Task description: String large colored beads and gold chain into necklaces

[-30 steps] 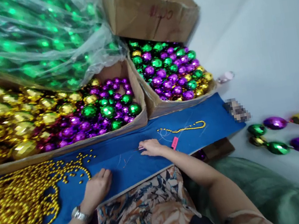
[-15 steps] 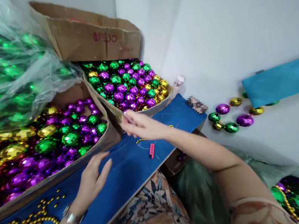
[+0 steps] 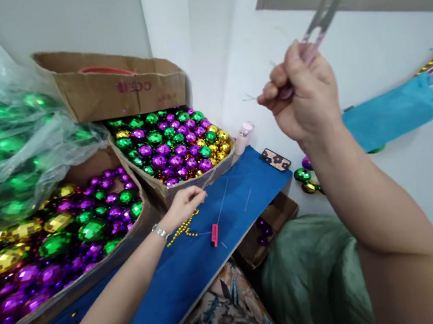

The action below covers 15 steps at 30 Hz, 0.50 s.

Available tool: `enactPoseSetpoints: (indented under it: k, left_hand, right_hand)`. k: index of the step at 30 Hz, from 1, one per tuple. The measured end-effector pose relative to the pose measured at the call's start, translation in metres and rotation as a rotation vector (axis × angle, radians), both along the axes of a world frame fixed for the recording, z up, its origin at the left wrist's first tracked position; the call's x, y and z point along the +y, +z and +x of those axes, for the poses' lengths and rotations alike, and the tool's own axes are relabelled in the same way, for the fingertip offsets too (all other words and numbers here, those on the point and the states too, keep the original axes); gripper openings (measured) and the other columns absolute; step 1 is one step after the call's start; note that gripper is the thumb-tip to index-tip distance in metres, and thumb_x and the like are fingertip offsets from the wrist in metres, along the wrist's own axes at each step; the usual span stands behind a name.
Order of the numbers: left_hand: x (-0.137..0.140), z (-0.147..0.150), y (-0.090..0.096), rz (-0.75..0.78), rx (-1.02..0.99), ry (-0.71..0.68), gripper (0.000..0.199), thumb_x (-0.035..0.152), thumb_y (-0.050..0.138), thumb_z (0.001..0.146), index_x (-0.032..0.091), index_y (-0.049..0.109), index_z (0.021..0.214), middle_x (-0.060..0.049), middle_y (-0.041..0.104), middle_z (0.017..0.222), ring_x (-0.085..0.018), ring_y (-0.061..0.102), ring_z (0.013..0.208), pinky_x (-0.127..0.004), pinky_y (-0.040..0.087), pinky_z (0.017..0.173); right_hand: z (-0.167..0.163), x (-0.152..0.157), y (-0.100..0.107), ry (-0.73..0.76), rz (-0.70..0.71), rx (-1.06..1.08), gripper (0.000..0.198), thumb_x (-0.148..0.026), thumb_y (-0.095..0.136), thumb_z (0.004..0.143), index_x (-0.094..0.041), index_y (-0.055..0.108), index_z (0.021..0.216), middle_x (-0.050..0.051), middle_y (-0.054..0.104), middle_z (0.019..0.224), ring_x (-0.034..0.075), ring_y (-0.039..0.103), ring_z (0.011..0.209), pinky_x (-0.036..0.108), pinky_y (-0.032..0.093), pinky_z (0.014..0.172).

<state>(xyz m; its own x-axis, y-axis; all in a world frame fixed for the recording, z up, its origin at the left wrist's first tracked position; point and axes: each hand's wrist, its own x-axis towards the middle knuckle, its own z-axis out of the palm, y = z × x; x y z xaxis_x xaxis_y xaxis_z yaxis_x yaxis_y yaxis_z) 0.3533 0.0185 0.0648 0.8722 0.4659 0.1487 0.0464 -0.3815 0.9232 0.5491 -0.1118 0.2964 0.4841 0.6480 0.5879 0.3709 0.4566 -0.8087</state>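
Note:
My right hand [image 3: 303, 84] is raised high in front of the wall, closed around pink-handled thread snips [image 3: 318, 37] whose blades point up and to the right. Fine thread ends [image 3: 249, 98] stick out by its fingertips. Above the blue table [image 3: 160, 298], my left hand [image 3: 186, 204] pinches what looks like a fine thread, faint at the fingertips. Strings of small gold beads [image 3: 184, 229] lie just under that hand. A pink lighter [image 3: 214, 235] rests on the cloth to its right, with loose threads around it.
Cardboard boxes [image 3: 154, 86] of large shiny green, purple and gold beads line the far side. Plastic-wrapped green beads [image 3: 6, 147] rise at left. A phone [image 3: 276, 159] and a pink bottle [image 3: 243, 138] are at the far end. A turquoise cloth [image 3: 396, 118] hangs at right.
My right hand has swung up and right from beside the boxes, bringing the snips into plain view. My left hand has moved forward and right, closing into a pinch over the gold beads.

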Motion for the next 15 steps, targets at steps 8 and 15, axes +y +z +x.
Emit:
enactPoseSetpoints:
  k: [8,15]
  left_hand:
    - [-0.011,-0.013,-0.116,0.164,0.290,-0.015,0.025,0.036,0.050,0.086,0.016,0.063,0.079,-0.002,0.066,0.072,-0.016,0.059,0.067,-0.027,0.046,0.064]
    - [-0.016,-0.023,-0.143,0.329,0.460,0.063,0.015,0.018,0.054,0.084,0.018,0.064,0.094,-0.007,0.066,0.093,-0.019,0.062,0.084,-0.029,0.045,0.078]
  right_hand:
    - [-0.012,-0.006,-0.036,0.149,-0.062,0.058,0.041,-0.057,0.065,0.081,-0.024,0.041,0.077,-0.009,0.042,0.062,0.007,0.051,0.053,0.020,0.050,0.055]
    - [0.007,-0.013,-0.027,0.097,-0.043,0.074,0.035,-0.053,0.064,0.084,-0.026,0.042,0.078,-0.009,0.041,0.059,0.008,0.055,0.054,0.021,0.050,0.054]
